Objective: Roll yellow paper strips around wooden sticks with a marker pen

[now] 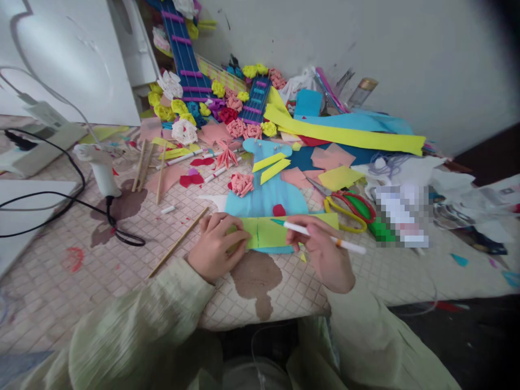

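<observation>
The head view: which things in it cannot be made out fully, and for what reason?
All in the head view:
Yellow-green strip: left end, hidden by the left hand; lower right part, by the right hand.
Light-blue guitar shape: lower part, mostly behind the strip.
Larger dark-blue neck: top, cut off by the upper edge.
Pixelated patch: contents, blurred into blocks.

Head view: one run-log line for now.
left grip: on yellow-green strip | right grip: holding green-tipped marker over strip | strip: green line, overlapping blue cutout
</observation>
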Demonstrator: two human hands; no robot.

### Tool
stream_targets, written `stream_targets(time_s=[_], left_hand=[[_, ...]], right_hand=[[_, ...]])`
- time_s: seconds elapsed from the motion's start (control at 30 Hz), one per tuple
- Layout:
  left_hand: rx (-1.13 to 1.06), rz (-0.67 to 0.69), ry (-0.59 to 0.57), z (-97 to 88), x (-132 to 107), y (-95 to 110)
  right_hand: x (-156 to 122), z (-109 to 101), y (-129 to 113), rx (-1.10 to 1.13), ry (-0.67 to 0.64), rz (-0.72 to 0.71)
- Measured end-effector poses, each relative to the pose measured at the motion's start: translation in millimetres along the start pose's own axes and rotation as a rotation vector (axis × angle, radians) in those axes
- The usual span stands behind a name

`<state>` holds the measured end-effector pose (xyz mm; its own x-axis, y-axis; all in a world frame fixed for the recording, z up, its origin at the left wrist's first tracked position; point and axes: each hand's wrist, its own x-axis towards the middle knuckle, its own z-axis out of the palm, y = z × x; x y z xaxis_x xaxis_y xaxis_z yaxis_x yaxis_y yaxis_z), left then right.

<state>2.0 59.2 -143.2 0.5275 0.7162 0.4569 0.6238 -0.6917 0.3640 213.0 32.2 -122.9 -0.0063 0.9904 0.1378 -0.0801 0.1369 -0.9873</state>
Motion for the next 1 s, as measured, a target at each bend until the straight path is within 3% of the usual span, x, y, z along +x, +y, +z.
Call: stream_targets(time_s=[0.27, 0.6, 1.0], left_hand=[[-0.02, -0.013, -0.008, -0.1, 0, 0], [-0.033, -0.031, -0.012, 0.1, -1, -1], [-0.034, -0.038, -0.023, 2.1, -1, -2]], right_hand=[[2, 18, 14, -0.109, 0.025, 0.216], [-2, 17, 19, -0.306, 0.042, 0.181], [-3, 16, 21, -0.35, 0.009, 0.164]])
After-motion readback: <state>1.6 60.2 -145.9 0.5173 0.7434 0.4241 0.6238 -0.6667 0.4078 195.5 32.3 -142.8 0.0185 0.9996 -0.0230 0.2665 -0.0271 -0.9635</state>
